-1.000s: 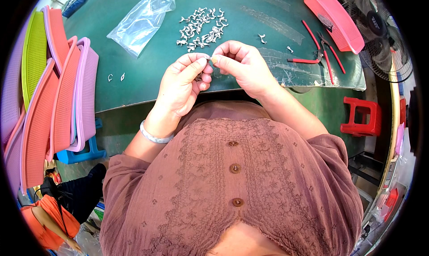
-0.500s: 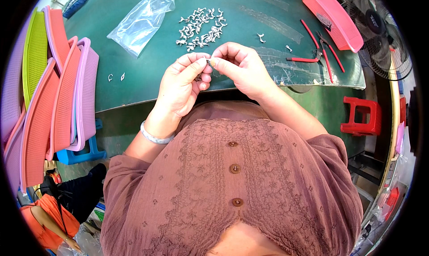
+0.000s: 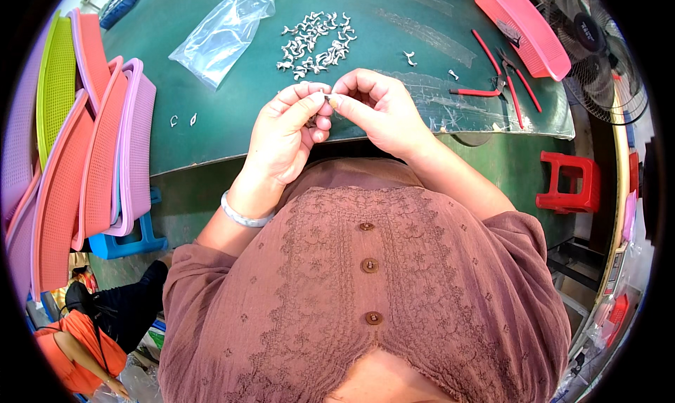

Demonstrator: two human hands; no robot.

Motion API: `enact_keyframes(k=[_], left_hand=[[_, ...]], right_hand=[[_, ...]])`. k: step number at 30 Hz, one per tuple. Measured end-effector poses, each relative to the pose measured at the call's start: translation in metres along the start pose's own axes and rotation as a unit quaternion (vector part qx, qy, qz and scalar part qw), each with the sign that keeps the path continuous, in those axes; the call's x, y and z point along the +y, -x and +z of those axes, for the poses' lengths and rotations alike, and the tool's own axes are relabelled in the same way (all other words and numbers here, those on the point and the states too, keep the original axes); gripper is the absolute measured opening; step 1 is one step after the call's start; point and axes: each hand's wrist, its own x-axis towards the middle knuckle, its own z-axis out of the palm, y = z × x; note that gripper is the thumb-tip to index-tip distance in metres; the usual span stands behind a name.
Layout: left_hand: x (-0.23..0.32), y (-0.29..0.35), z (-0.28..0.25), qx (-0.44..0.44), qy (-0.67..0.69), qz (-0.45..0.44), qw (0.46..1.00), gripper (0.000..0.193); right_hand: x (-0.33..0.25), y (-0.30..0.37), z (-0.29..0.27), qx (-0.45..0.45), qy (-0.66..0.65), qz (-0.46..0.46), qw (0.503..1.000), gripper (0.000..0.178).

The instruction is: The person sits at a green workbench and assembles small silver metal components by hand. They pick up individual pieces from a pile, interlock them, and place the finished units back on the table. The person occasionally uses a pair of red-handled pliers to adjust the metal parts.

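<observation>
Over the table's near edge, my left hand [image 3: 290, 125] and my right hand [image 3: 383, 114] meet fingertip to fingertip. Both are closed in a pinch on a small dark metal piece [image 3: 328, 100], mostly covered by the fingers. More greyish bits show between the curled fingers of my left hand; their shape is hidden. Just beyond the hands lies a loose pile of small curved silvery metal pieces [image 3: 301, 48]. One similar piece [image 3: 409, 58] and a smaller metal bit [image 3: 453, 74] lie apart to the right. Two small light-coloured parts [image 3: 193, 119] rest on the left of the table.
A clear plastic bag [image 3: 225, 37] lies left of the pile on the green table [image 3: 211, 129]. Red-handled pliers [image 3: 503, 83] and a pink basket [image 3: 524, 30] are at right, near a fan [image 3: 598, 58]. Stacked coloured baskets [image 3: 91, 143] stand left. Another person [image 3: 84, 347] is at lower left.
My hands keep the same place and pinch, with only a slight shift of the right fingers. The other person at lower left has moved a little.
</observation>
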Motion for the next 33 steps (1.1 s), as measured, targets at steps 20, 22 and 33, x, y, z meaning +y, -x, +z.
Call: enact_keyframes(k=[20, 22, 33], left_hand=[[0.004, 0.004, -0.005, -0.06, 0.153, -0.02, 0.986, 0.035], [0.004, 0.005, -0.003, -0.055, 0.134, -0.015, 0.989, 0.036], [0.004, 0.005, -0.005, -0.032, 0.107, -0.025, 0.993, 0.033]], right_hand=[[-0.006, 0.003, -0.008, 0.022, 0.015, -0.004, 1.0, 0.007], [-0.005, 0.002, -0.008, 0.031, 0.012, -0.016, 0.999, 0.008], [-0.007, 0.003, -0.007, 0.024, 0.009, -0.006, 1.0, 0.008]])
